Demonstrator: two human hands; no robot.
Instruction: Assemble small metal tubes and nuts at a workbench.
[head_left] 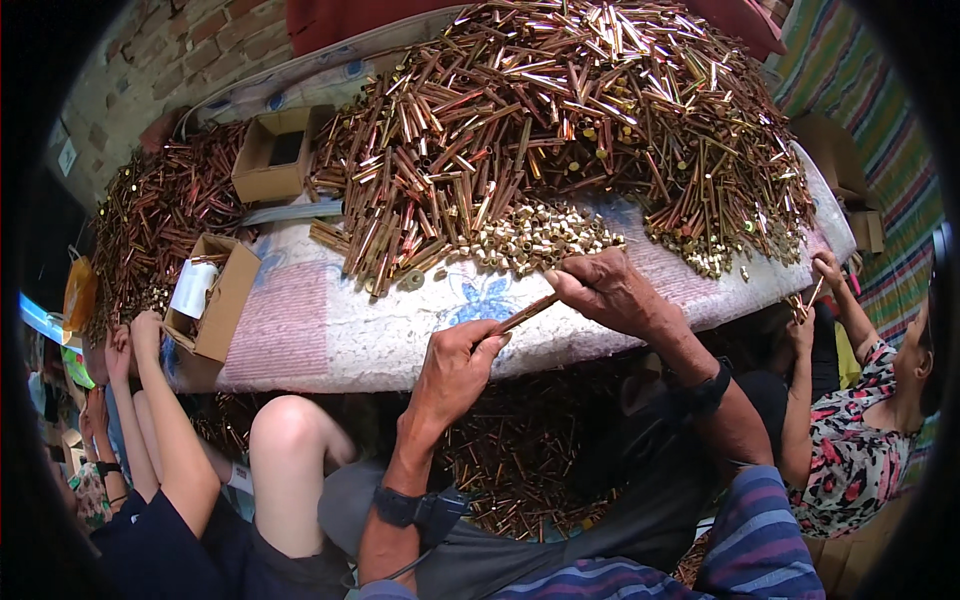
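Above the near edge of the table, my two hands hold one slender copper-coloured tube (527, 314) slantwise between them. My left hand (455, 375) is closed on its lower left end, thumb pressed along it. Around the upper right end, my right hand (608, 287) has its fingers curled, and they hide that end. Just beyond my right hand lies a heap of small white and gold ring-like pieces (545, 238). Behind them rises a large pile of similar copper-coloured tubes (560, 95).
The padded, patterned table cover (390, 345) runs along in front of me. Two cardboard boxes (238, 300) (262, 180) stand at left beside another tube pile (180, 190). More tubes (520, 450) lie below the table. Co-workers sit at left (180, 480) and right (850, 430).
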